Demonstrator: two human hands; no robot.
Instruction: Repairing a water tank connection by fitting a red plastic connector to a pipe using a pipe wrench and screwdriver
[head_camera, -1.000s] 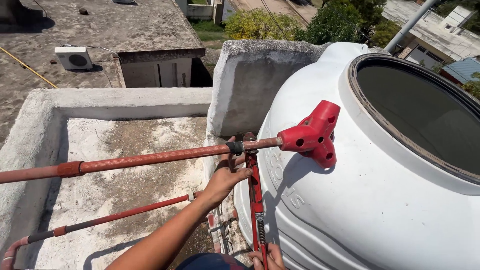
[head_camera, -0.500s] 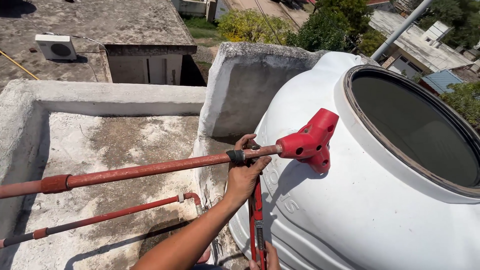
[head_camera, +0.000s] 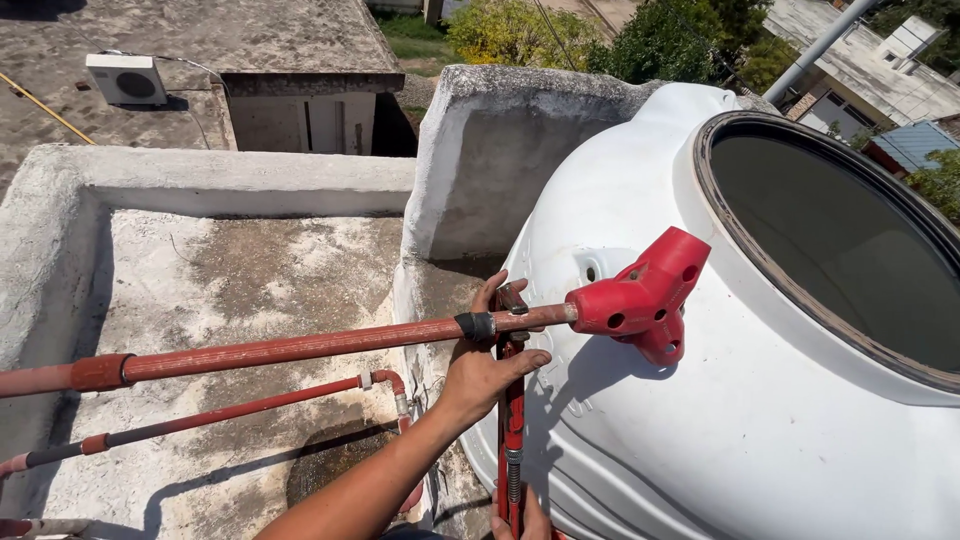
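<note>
We work on rooftop beside white tank (head_camera: 760, 400). Left hand (head_camera: 485, 370) cups red pipe (head_camera: 300, 348) near black collar, fingers loosely wrapped around pipe and wrench head. Right hand (head_camera: 525, 520) closed on red pipe wrench (head_camera: 512, 420) handle, low in frame, partly cut off. Pipe long axis near horizontal, left to right, rising slightly, ending in red fitting (head_camera: 645, 298) against tank shoulder. Wrench stands near vertical, jaws up at pipe. Risk, we judge: wrench slips, pinches left fingers; fitting scrapes tank wall.

The pipe (head_camera: 300, 348) runs from the left to the tank (head_camera: 720, 400) on the right; a wrench (head_camera: 512, 400) hangs under it, seemingly against the tank wall
</note>
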